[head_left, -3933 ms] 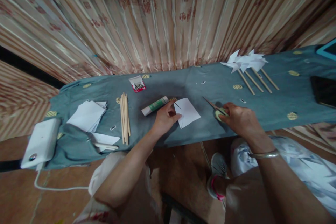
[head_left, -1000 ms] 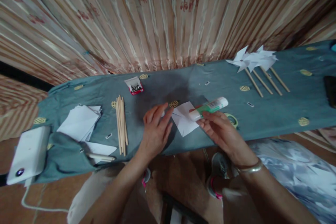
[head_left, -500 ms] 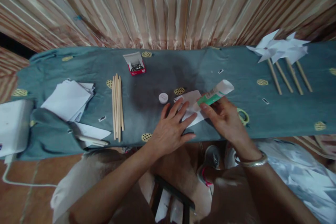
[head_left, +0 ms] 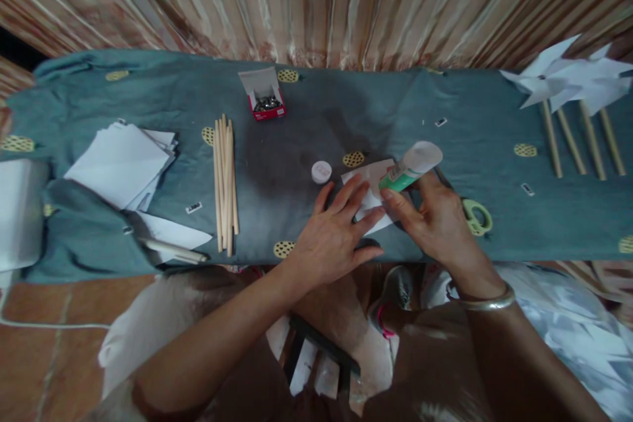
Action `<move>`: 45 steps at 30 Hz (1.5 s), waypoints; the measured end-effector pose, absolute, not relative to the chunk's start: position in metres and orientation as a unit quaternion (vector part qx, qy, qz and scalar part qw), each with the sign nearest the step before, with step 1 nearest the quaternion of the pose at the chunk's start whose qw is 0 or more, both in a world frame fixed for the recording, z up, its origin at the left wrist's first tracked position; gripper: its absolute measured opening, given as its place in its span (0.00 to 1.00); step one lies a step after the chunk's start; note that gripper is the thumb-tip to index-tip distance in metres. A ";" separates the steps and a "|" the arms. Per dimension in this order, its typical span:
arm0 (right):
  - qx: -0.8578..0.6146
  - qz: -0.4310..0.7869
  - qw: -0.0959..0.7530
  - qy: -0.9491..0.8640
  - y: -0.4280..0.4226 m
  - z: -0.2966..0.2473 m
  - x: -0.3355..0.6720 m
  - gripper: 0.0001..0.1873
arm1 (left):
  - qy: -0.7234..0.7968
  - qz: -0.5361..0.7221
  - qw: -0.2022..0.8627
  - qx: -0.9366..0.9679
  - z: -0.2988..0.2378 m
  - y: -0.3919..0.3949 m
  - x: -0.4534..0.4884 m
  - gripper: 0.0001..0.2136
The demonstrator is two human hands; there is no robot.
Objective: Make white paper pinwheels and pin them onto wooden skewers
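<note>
My left hand lies flat with fingers spread on a white square of paper at the middle of the grey-blue cloth-covered table. My right hand grips a green and white glue stick, tilted with its tip down on the paper. The glue stick's white cap lies loose just left of the paper. Green-handled scissors rest on the cloth right of my right hand.
A stack of white paper squares and a bundle of wooden sticks lie to the left. A small red box of pins stands open at the back. Finished paper pinwheels on sticks lie far right. A white device sits at the left edge.
My right hand put down the scissors and took up the glue stick. The cap came off and lies on the cloth. My left hand moved flat onto the paper; the glue tip came down to it.
</note>
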State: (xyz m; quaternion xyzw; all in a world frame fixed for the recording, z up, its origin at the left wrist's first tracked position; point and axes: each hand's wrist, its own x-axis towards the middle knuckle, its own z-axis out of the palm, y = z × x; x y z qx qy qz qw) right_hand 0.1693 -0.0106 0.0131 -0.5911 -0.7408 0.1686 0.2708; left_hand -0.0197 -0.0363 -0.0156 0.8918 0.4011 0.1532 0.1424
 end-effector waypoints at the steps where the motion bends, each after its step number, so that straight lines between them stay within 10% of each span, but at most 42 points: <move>1: -0.588 0.167 0.267 -0.745 -0.010 0.013 0.169 0.17 | 0.401 0.154 0.143 0.892 -0.016 -0.036 -0.020 0.29; 45: -0.553 0.115 0.257 -0.784 -0.008 0.011 0.164 0.16 | 0.404 0.146 0.126 0.894 -0.013 -0.036 -0.020 0.28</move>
